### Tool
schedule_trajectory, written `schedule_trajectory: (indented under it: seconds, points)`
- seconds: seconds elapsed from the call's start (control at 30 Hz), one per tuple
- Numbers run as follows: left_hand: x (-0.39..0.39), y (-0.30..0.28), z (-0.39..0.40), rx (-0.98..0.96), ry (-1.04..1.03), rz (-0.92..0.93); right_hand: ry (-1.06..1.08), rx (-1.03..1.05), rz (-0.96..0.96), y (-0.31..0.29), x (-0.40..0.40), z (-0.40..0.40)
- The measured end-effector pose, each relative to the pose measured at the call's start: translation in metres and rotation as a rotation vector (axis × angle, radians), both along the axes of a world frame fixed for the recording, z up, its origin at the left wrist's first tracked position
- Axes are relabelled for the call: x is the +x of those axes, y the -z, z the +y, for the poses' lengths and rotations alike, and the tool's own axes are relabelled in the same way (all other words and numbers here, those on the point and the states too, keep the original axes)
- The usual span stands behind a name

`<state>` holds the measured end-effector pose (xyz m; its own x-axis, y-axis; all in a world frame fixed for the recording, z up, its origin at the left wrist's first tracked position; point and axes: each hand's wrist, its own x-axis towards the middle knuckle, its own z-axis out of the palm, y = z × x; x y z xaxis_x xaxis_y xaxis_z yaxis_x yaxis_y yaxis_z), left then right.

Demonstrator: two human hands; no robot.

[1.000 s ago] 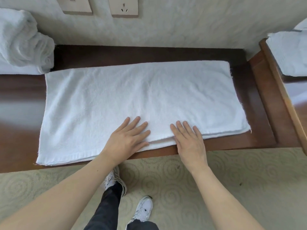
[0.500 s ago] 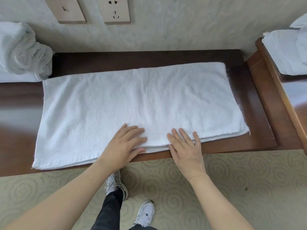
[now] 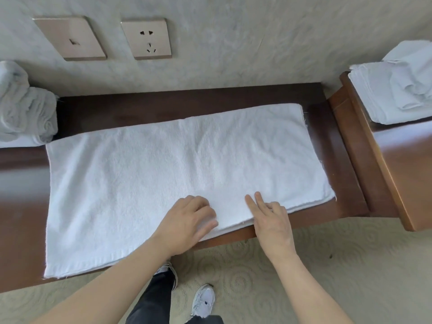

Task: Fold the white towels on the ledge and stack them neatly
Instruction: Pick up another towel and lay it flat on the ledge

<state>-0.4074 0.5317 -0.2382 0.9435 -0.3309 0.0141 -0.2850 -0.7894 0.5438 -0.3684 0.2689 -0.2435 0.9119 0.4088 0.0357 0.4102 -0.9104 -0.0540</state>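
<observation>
Head view: the left hand (image 3: 187,224) lies on the near edge of the white towel (image 3: 177,174), fingers curled, thumb at the towel's edge; it appears to pinch the top layer, though the fingertips are hidden and the hold cannot be confirmed. The right hand (image 3: 272,218) lies just beside it on the same near edge, with two fingers (image 3: 251,203) extended flat on the cloth and the others bent at the edge; it presses and holds nothing.

The towel lies flat on a dark wooden ledge (image 3: 336,164), in at least two layers, and covers most of the ledge from its back area to its front edge. The front left corner of the towel overhangs the ledge's front edge. A bunched towel pile (image 3: 25,106) sits at the ledge's left end. A stack of folded towels (image 3: 395,94) rests on a raised wooden cabinet (image 3: 397,164) at the right end. Two wall plates (image 3: 146,38) are set in the wall above the ledge. The floor is patterned carpet (image 3: 304,272).
</observation>
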Motion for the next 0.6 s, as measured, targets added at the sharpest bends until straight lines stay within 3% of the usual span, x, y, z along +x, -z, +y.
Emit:
schedule_trajectory:
  seconds: [0.27, 0.37, 0.47, 0.6]
  points:
    - [0.072, 0.008, -0.044, 0.303, 0.165, 0.057, 0.256, -0.075, 0.036, -0.001, 0.033, -0.042]
    - [0.066, 0.017, -0.055, 0.432, 0.210, 0.005, 0.226, -0.059, 0.016, 0.001, 0.039, -0.076]
    - [0.074, 0.016, -0.067, 0.425, 0.218, -0.013, 0.105, -0.019, 0.014, 0.006, 0.032, -0.102]
    - [0.119, 0.015, -0.100, 0.387, 0.152, 0.036, 0.105, 0.090, 0.037, 0.009, 0.044, -0.121]
